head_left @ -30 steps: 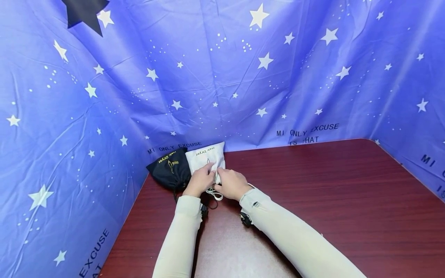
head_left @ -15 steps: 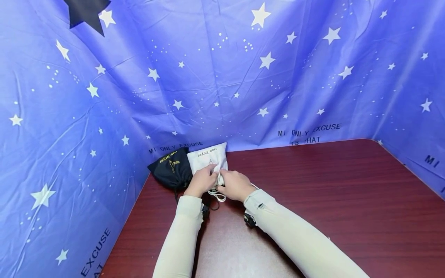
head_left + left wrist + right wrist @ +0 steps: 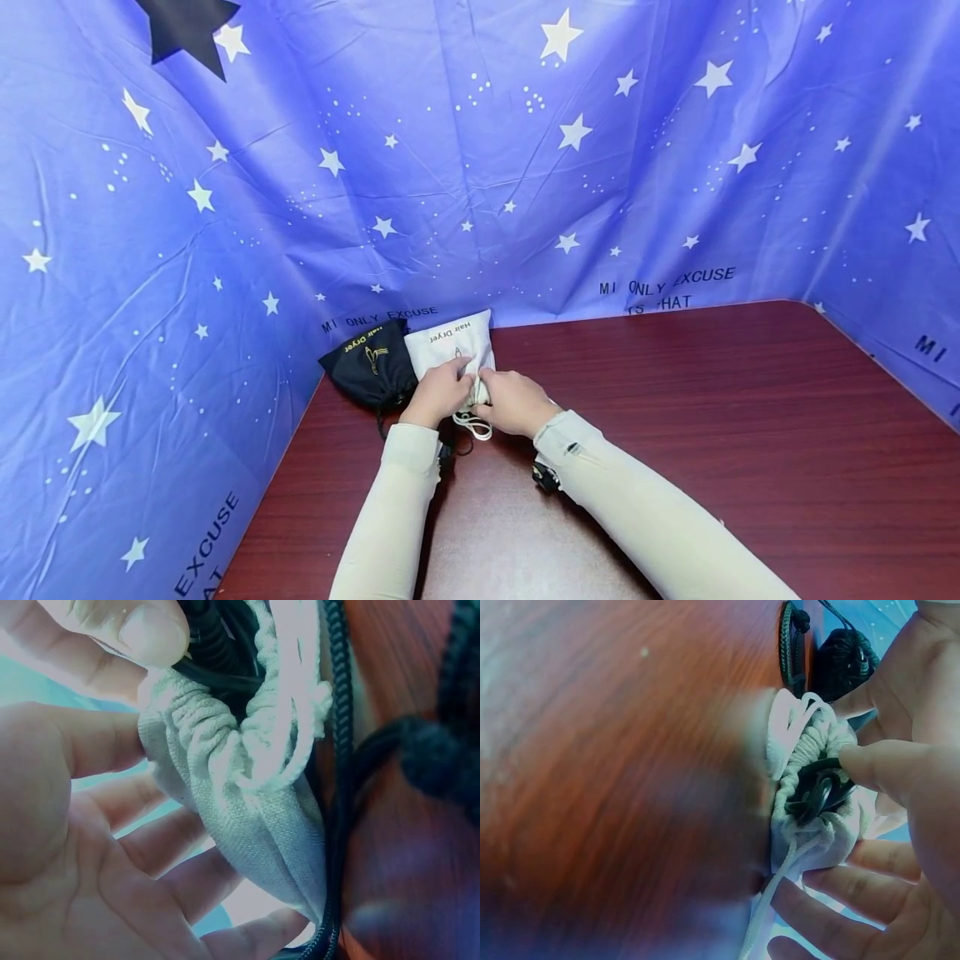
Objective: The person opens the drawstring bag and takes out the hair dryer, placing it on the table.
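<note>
A white drawstring bag [image 3: 478, 337] printed "Hair Dryer" lies at the back of the table with its gathered mouth toward me. My left hand [image 3: 435, 393] holds its left side, thumb at the rim and fingers along the cloth. On the other side my right hand [image 3: 519, 403] grips the rim, its thumb [image 3: 877, 766] pressing at the opening. A black cable [image 3: 821, 793] shows inside the mouth; the rest of the contents is hidden. White drawstrings [image 3: 474, 427] hang loose in front.
Just left of the white bag lies a black drawstring bag [image 3: 367, 367], also printed "Hair Dryer", its black cord [image 3: 337, 750] trailing beside it. A star-patterned blue curtain [image 3: 465, 167] borders the dark red wooden table [image 3: 675, 400] at the back and sides.
The white bag has shifted slightly right, away from the black bag, and both hands have moved along with it. Their hold on its mouth looks much the same.
</note>
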### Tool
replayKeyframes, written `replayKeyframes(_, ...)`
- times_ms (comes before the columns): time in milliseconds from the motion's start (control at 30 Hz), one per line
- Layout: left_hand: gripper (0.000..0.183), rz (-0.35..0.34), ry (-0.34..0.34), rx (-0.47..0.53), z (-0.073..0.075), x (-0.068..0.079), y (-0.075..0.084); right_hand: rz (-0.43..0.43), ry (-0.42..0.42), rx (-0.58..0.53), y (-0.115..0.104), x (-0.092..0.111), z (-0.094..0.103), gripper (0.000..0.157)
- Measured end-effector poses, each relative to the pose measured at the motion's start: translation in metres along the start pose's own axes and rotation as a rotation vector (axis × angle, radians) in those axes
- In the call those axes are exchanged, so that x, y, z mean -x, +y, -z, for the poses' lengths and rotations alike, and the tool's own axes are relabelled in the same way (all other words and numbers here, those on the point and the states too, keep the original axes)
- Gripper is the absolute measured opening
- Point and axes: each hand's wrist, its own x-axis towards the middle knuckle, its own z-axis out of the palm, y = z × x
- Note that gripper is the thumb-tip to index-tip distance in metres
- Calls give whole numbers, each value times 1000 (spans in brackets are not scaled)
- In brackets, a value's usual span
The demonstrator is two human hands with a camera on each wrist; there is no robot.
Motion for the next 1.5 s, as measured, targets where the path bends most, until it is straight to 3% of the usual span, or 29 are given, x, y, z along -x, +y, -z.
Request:
replayKeyframes(667,43,-12,0,-63,-2,6,12,28,-1,42,2,13,8,30)
replayKeyframes(1500,42,-52,-2,-112,-3,16,27,47,26,4,11,37,10,38)
